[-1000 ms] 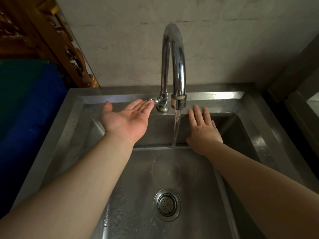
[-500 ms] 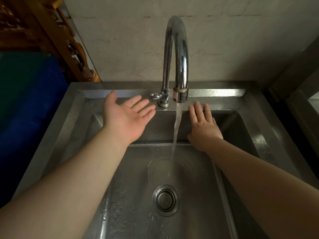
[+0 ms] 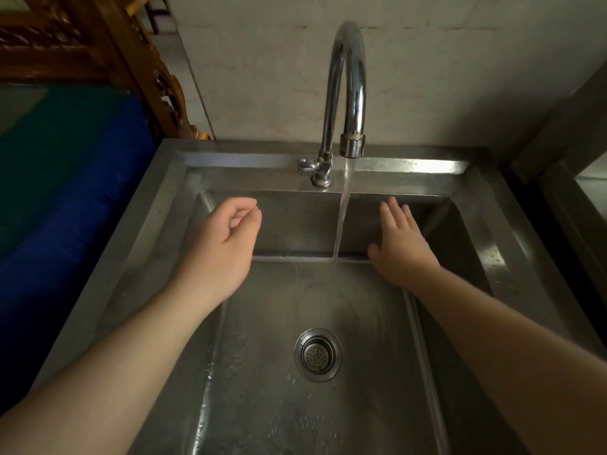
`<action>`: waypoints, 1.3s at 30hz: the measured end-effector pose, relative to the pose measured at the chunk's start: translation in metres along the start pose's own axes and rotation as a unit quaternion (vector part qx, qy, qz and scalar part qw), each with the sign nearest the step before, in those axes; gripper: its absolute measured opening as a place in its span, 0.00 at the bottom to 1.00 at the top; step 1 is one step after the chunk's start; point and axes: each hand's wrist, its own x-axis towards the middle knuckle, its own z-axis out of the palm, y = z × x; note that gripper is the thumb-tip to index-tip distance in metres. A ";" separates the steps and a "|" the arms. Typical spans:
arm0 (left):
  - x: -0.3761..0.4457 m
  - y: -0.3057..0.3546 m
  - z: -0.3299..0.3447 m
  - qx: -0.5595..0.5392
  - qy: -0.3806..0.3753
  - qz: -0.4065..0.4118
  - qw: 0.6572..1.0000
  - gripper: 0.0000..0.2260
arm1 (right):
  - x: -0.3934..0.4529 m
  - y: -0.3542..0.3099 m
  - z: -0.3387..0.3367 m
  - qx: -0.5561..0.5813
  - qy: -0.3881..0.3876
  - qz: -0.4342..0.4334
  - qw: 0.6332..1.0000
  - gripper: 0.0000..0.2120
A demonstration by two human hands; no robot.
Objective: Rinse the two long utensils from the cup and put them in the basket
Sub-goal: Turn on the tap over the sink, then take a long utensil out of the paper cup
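The two long utensils are nowhere in my view, nor is the cup or the basket; all I have is the sink, so I cannot tell where any of them stand. That is the first risk as I see it: I would have to turn away from the basin to find the cup, and the tap at twelve o'clock is running, a steady stream falling onto the sink floor just above the drain.

My left hand hangs at about ten o'clock from the drain, palm turned up and inward, its fingers loosely curled toward the thumb with nothing between them. My right hand sits at about one o'clock, just right of the stream, flat and spread, back up, fingers pointing at the rear wall of the basin; it holds nothing. Whether it touches the wall or hovers in front of it I cannot say.

My judgement: neither hand is in the water, so no rinsing has begun. The basin floor is wet and beaded, so wet hands on thin, smooth handles could let one slip and clatter down toward the drain. Reaching out of view with the stream open also invites splashing over the rim toward the blue cloth at nine o'clock.
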 end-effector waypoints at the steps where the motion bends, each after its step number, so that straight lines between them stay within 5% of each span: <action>1: -0.006 0.001 -0.005 0.017 0.000 0.007 1.000 0.14 | -0.021 -0.001 0.001 0.027 0.046 0.000 0.999 0.36; 4: -0.030 0.008 -0.023 0.052 0.008 0.021 0.998 0.14 | -0.081 -0.013 -0.003 0.074 0.132 -0.014 0.988 0.23; 10: -0.079 0.016 -0.085 0.086 0.050 0.037 0.994 0.15 | -0.158 -0.090 -0.031 0.141 0.158 -0.142 0.967 0.12; 18: -0.168 0.029 -0.218 0.148 0.169 0.049 0.973 0.15 | -0.223 -0.247 -0.061 0.239 0.109 -0.325 0.909 0.07; 25: -0.273 0.021 -0.351 0.266 0.303 0.035 0.914 0.16 | -0.285 -0.365 -0.039 0.275 0.032 -0.412 0.868 0.06; 34: -0.392 -0.073 -0.451 0.266 0.424 -0.061 0.863 0.16 | -0.343 -0.466 0.027 0.318 -0.140 -0.337 0.875 0.07; 39: -0.410 -0.160 -0.437 0.209 0.371 -0.193 0.884 0.21 | -0.348 -0.508 0.068 0.315 -0.283 -0.223 0.878 0.05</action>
